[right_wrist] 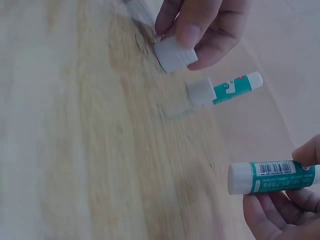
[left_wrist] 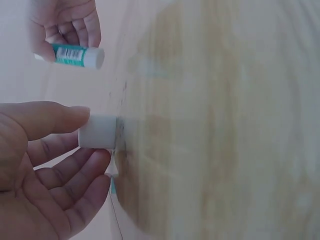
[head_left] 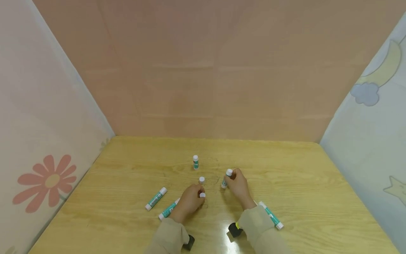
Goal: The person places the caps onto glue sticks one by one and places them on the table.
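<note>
My left hand (head_left: pixel 190 200) pinches a small white cap (left_wrist: pixel 98 131) between thumb and fingers, low at the tabletop. My right hand (head_left: pixel 239 186) grips a green-and-white glue stick (right_wrist: pixel 275 176) by its upper part, slightly tilted, its white lower end close over the table. Just beyond my left hand stands a second white cap (head_left: pixel 201 180). Farther back a glue stick (head_left: pixel 195 162) stands upright; in the right wrist view that second cap (right_wrist: pixel 199 92) overlaps its lower end.
Two glue sticks lie left of my left arm, one in the open (head_left: pixel 156 199) and one (head_left: pixel 169 209) partly behind the wrist. Another glue stick (head_left: pixel 271 216) lies beside my right sleeve. The wooden table (head_left: pixel 127 158) meets a brown backdrop (head_left: pixel 206 88) and patterned side cloths.
</note>
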A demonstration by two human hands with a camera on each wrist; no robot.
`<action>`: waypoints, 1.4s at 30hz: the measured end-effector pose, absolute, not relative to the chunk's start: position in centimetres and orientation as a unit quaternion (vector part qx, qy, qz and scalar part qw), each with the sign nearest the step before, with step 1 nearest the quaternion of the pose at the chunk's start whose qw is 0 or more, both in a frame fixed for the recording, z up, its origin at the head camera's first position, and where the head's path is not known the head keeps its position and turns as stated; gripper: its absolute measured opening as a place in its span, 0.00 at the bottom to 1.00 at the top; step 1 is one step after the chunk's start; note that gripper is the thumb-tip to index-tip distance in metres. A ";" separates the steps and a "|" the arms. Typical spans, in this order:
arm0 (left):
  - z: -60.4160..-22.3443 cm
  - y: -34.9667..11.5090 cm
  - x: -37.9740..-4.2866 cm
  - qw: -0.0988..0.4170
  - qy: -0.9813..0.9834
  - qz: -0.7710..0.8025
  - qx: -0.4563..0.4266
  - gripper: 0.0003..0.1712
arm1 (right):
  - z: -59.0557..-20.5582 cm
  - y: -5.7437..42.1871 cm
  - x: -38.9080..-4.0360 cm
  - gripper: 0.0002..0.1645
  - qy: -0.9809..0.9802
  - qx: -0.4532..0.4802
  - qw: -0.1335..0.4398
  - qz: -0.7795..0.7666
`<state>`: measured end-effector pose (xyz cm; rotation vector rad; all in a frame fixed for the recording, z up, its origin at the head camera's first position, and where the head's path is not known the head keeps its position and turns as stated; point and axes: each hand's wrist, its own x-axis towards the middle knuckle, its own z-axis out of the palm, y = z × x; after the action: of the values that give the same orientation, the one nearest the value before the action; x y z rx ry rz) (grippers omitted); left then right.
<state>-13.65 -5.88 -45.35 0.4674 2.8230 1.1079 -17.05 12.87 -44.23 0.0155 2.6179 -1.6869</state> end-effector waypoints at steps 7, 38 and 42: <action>-45.1 -6.6 -13.8 0.012 0.905 0.405 0.132 0.04 | -43.7 13.2 -16.2 0.09 0.835 -0.012 0.000 -0.549; -43.9 -6.0 -13.6 0.023 0.825 0.557 0.094 0.12 | -41.2 12.4 -14.0 0.16 0.824 -0.073 -0.051 -0.559; -43.6 -6.0 -13.4 0.028 0.813 0.574 0.094 0.13 | -41.2 12.3 -13.5 0.15 0.825 -0.067 -0.046 -0.560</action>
<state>-13.44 -5.99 -43.59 0.2911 2.5099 1.7711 -13.48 12.33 -41.20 -0.2165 2.6699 -1.8115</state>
